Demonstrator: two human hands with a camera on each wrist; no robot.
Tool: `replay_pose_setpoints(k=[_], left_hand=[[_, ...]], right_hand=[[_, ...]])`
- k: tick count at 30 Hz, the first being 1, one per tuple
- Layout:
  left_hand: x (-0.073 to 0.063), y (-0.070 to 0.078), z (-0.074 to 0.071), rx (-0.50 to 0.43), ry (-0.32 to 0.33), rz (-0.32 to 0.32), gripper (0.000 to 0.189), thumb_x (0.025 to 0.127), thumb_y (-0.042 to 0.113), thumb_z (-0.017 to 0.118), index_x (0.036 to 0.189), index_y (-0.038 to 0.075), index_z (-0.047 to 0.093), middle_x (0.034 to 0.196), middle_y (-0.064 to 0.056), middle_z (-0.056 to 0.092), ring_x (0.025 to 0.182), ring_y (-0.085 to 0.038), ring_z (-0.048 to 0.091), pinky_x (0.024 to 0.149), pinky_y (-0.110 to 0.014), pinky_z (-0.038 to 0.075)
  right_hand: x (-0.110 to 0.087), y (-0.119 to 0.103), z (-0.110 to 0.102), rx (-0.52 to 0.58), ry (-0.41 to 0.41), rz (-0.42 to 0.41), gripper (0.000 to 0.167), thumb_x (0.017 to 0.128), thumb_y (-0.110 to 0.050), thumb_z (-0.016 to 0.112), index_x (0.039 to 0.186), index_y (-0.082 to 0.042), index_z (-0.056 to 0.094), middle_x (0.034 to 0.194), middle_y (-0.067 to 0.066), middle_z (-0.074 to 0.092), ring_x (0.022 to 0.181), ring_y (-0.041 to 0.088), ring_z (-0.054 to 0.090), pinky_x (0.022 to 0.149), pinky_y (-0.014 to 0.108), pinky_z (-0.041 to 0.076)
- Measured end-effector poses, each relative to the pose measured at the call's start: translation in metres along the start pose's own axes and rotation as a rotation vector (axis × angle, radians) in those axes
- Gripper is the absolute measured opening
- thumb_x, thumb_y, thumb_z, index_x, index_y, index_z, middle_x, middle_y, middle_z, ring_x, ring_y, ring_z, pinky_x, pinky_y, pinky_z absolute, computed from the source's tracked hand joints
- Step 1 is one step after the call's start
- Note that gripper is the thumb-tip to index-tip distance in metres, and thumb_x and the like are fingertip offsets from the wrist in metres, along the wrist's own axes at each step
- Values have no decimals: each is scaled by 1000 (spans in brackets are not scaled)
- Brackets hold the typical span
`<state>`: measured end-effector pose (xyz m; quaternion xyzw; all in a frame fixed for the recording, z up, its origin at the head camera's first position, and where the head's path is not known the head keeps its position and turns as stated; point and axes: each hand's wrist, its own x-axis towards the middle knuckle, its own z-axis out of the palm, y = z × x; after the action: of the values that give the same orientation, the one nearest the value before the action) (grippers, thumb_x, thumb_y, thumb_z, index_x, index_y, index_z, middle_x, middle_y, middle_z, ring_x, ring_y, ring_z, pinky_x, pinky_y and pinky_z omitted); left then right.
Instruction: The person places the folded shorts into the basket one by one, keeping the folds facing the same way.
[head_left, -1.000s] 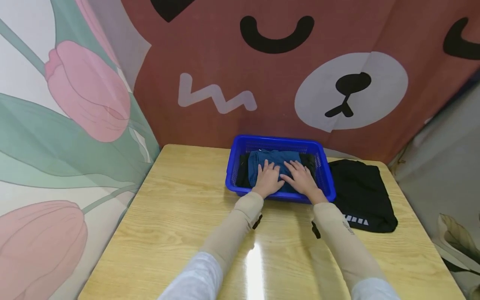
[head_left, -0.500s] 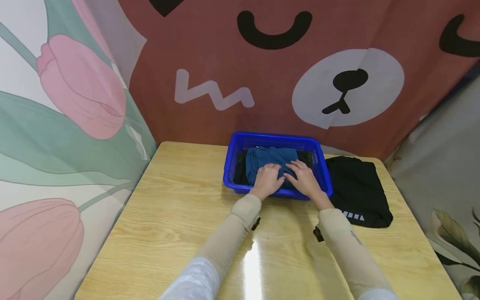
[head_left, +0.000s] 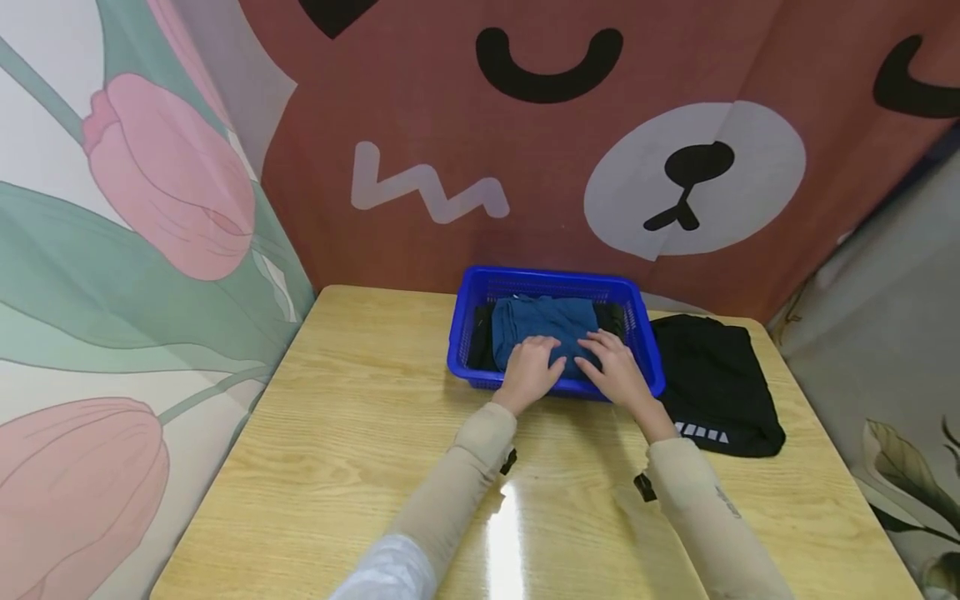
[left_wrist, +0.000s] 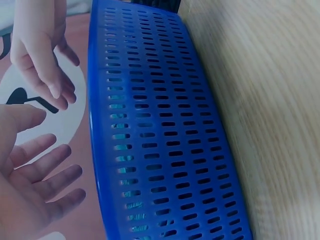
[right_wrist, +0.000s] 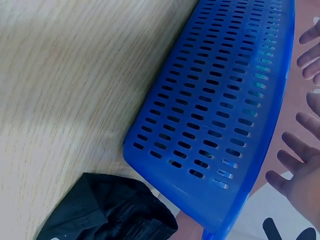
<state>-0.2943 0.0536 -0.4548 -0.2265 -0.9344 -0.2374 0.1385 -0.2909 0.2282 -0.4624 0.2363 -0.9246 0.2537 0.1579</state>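
A blue plastic basket [head_left: 648, 367] holds a folded teal-blue garment [head_left: 543, 321] lying over dark cloth [head_left: 482, 337]. Above the basket's near side hover both hands, fingers loosely spread and gripping nothing. The left hand [head_left: 528, 367] is over the garment's lower left part, and the right hand [head_left: 617, 372] is over its lower right. In the left wrist view, the left hand [left_wrist: 35, 185] shows beyond the rim, apart from the right hand [left_wrist: 42, 55]. The right wrist view shows the right hand [right_wrist: 302, 175] raised clear of the perforated basket wall [right_wrist: 210, 110].
A folded black garment [head_left: 716, 383] with a row of white marks lies on the wooden table [head_left: 360, 400], right of the basket. A bear-patterned cloth [head_left: 420, 100] hangs behind the table, and a tulip-printed cloth [head_left: 172, 183] hangs at the left.
Both hands have lifted off the teal-blue garment and drawn back toward the person. They stand slightly farther apart now. The basket and the black garment stay in place.
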Motion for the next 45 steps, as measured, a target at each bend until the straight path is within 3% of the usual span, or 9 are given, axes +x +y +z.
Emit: replay_pose_setpoints(k=[17, 31, 38, 45], left_hand=[[-23, 5, -1, -72, 60, 41, 22, 84, 21, 61, 100, 7, 66, 100, -4, 64, 96, -18, 58, 82, -29, 45], [-28, 14, 4, -103, 85, 56, 19, 84, 19, 61, 97, 7, 67, 97, -4, 65, 94, -18, 58, 81, -30, 45], [-34, 18, 6, -126, 142, 69, 14, 83, 17, 61, 92, 7, 68, 92, -3, 65, 88, -16, 59, 78, -26, 45], [-42, 20, 12, -138, 134, 65, 13, 83, 17, 62, 90, 8, 69, 88, -1, 65, 85, -15, 60, 74, -23, 46]], right_hand=[[-25, -9, 0, 33, 100, -26, 32, 80, -10, 65, 108, 6, 60, 115, 25, 52, 115, 41, 38, 85, 63, 30], [-43, -3, -8, 66, 185, -26, 29, 78, -4, 66, 105, 8, 61, 113, 26, 54, 112, 43, 40, 89, 60, 28], [-48, 1, -12, 84, 219, -20, 29, 77, -2, 66, 103, 9, 61, 110, 27, 54, 111, 43, 41, 90, 58, 29], [-53, 4, -14, 83, 230, -9, 29, 78, -2, 65, 104, 10, 60, 111, 27, 54, 111, 41, 41, 91, 56, 30]])
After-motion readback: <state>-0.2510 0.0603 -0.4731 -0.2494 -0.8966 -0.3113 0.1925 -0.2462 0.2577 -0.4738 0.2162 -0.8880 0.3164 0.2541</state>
